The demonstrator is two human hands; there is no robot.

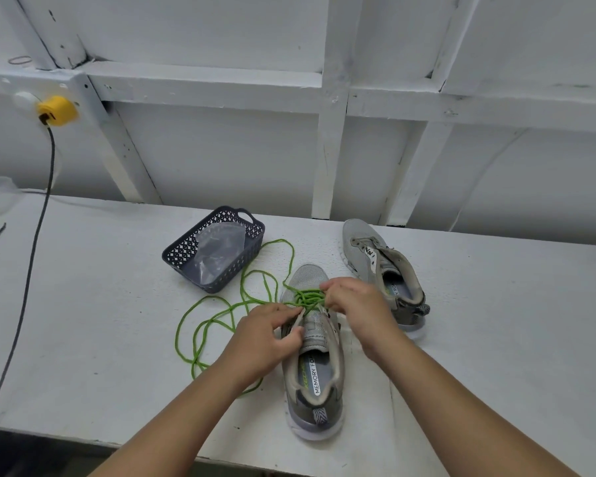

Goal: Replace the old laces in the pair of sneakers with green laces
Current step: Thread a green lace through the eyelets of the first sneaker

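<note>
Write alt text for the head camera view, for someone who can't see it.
Two bare hands, left hand and right hand, thread a green lace through a grey sneaker on a white table. The second sneaker lies unlaced beside a dark basket.

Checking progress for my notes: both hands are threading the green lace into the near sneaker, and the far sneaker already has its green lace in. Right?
Not quite. In the head view the far sneaker has no lace at all. The left hand and right hand are threading the green lace into the near sneaker.
</note>
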